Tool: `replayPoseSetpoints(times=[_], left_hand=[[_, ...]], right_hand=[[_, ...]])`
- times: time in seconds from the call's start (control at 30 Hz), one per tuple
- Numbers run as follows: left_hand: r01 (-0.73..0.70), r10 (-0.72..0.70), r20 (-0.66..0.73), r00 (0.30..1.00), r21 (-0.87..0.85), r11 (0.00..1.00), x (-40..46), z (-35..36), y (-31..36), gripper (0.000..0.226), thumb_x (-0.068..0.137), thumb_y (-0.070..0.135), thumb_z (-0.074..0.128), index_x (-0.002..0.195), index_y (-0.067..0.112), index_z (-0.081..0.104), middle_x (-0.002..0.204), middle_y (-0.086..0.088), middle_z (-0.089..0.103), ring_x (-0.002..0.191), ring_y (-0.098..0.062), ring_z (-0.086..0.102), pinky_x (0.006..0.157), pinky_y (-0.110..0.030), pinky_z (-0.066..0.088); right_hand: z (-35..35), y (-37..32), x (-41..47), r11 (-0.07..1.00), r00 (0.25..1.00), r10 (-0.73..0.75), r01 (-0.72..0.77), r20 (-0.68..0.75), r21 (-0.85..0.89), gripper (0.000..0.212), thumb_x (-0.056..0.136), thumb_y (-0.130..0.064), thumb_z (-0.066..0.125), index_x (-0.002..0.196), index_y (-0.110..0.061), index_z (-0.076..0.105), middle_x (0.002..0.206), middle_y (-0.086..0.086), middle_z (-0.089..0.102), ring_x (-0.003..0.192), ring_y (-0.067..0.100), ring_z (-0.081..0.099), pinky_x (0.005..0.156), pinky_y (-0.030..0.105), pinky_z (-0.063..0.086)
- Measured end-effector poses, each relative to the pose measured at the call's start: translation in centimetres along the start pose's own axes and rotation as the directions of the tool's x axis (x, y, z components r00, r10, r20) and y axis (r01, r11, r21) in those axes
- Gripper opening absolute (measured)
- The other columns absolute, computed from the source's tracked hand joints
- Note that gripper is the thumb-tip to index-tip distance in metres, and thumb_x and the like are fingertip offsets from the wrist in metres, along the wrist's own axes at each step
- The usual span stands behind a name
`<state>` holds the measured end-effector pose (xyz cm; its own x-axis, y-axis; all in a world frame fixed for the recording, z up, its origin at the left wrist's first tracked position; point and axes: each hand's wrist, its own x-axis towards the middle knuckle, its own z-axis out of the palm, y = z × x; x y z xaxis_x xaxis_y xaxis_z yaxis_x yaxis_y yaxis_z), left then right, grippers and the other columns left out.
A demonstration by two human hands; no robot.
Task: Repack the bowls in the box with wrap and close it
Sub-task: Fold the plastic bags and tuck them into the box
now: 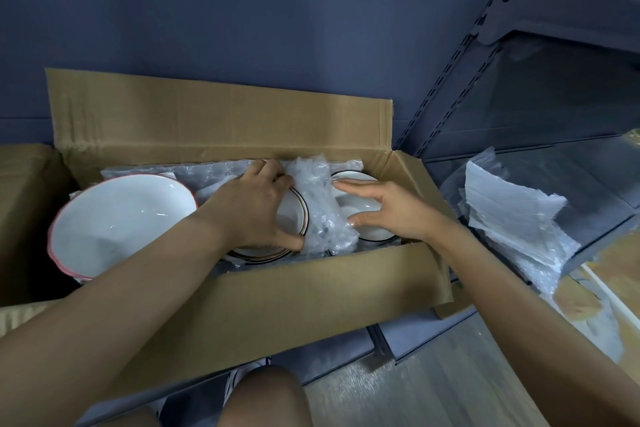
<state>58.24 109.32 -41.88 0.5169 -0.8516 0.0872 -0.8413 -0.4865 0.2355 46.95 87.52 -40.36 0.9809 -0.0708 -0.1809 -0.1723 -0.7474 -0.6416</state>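
While we kneel by the long brown cardboard box (311, 284), its near flap hangs down toward us and the far flap stands up against the blue wall, so the box is not closed yet. Our left hand (256, 208) curls over the white bowl with thin dark rim lines (289, 218) in the middle of the box and pinches the crumpled clear bubble wrap (320, 208). Our right hand (388, 210) has loose, spread fingers that touch the wrap from the other side, over a second white bowl (367, 180).

We think the wrap could pop back up if we let go, and then the two bowls would knock together and chip.

At the left end, the big white bowl with a red rim (117, 218) sits tilted, with no wrap on top. If we shut the flaps now, it could get squashed or slide.

More see-through wrap sheets (512, 218) lie outside, on the right.
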Motion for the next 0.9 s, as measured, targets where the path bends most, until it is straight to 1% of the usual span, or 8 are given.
replayPoseSetpoints(times=[0.13,0.23,0.33,0.5,0.57,0.7,0.8,0.9], left_hand=[[-0.008,0.008,0.001,1.000,0.002,1.000,0.0,0.0,0.0,0.110,0.043,0.080,0.029,0.131,0.016,0.049,0.133,-0.001,0.040,0.126,-0.020,0.035,0.101,-0.034,0.040],[-0.017,0.017,-0.002,1.000,0.017,1.000,0.2,0.1,-0.1,0.109,0.045,0.080,0.029,0.129,0.015,0.050,0.131,-0.003,0.042,0.123,-0.021,0.037,0.101,-0.036,0.040],[-0.016,0.016,-0.007,1.000,0.023,1.000,0.2,0.3,-0.1,0.108,0.047,0.081,0.030,0.129,0.015,0.051,0.129,-0.002,0.043,0.123,-0.020,0.036,0.099,-0.037,0.042],[-0.018,0.018,0.004,1.000,0.026,1.000,0.1,0.2,0.0,0.111,0.045,0.082,0.026,0.132,0.016,0.049,0.133,-0.001,0.041,0.127,-0.019,0.034,0.099,-0.038,0.042],[-0.019,0.019,0.009,1.000,0.018,1.000,0.1,0.2,-0.1,0.112,0.045,0.082,0.026,0.132,0.016,0.049,0.133,-0.001,0.040,0.127,-0.019,0.034,0.098,-0.039,0.043],[-0.029,0.028,0.017,0.999,0.016,0.999,0.1,0.4,-0.2,0.110,0.048,0.083,0.026,0.133,0.017,0.048,0.134,-0.001,0.039,0.127,-0.019,0.033,0.098,-0.039,0.044],[-0.020,0.020,0.025,0.999,0.001,1.000,0.0,0.3,-0.1,0.110,0.048,0.085,0.023,0.134,0.019,0.046,0.136,0.000,0.037,0.129,-0.018,0.031,0.100,-0.038,0.041],[0.007,-0.007,0.017,1.000,-0.023,1.000,-0.1,0.3,0.2,0.111,0.050,0.090,0.018,0.134,0.022,0.045,0.137,0.003,0.036,0.129,-0.015,0.029,0.102,-0.042,0.038]], right_hand=[[0.7,-0.9,0.6,0.997,0.996,-0.077,0.077,-0.040,-0.005,0.071,0.078,-0.021,0.075,0.141,-0.020,0.041,0.149,-0.006,0.037,0.139,-0.002,0.024,0.114,0.012,0.014],[0.9,-1.7,1.3,0.983,0.987,-0.158,0.156,-0.011,-0.094,0.072,0.077,-0.022,0.076,0.140,-0.013,0.043,0.150,-0.004,0.037,0.142,0.002,0.018,0.117,0.017,0.013],[0.8,-2.4,2.2,0.962,0.984,-0.171,0.176,0.039,-0.210,0.076,0.074,-0.025,0.079,0.140,-0.011,0.044,0.150,-0.003,0.037,0.142,0.004,0.018,0.119,0.025,0.014],[1.1,-2.4,2.9,0.882,0.977,-0.168,0.209,0.132,-0.423,0.076,0.079,-0.028,0.075,0.144,-0.010,0.038,0.154,0.000,0.030,0.141,0.001,0.010,0.116,0.015,0.002],[1.3,-2.4,3.0,0.852,0.976,-0.149,0.208,0.159,-0.481,0.076,0.081,-0.026,0.073,0.146,-0.011,0.035,0.156,-0.001,0.027,0.145,0.006,0.010,0.117,0.018,0.005],[1.4,-2.9,3.6,0.780,0.969,-0.149,0.237,0.196,-0.580,0.077,0.079,-0.023,0.074,0.145,-0.010,0.037,0.155,0.000,0.030,0.144,0.012,0.019,0.117,0.026,0.019],[1.4,-3.3,4.2,0.729,0.963,-0.162,0.264,0.215,-0.632,0.074,0.077,-0.024,0.073,0.142,-0.009,0.042,0.153,0.000,0.033,0.142,0.012,0.024,0.112,0.021,0.022],[1.0,-3.6,3.9,0.779,0.965,-0.151,0.250,0.215,-0.575,0.074,0.079,-0.025,0.073,0.143,-0.011,0.040,0.154,-0.001,0.032,0.142,0.010,0.024,0.111,0.016,0.016]])
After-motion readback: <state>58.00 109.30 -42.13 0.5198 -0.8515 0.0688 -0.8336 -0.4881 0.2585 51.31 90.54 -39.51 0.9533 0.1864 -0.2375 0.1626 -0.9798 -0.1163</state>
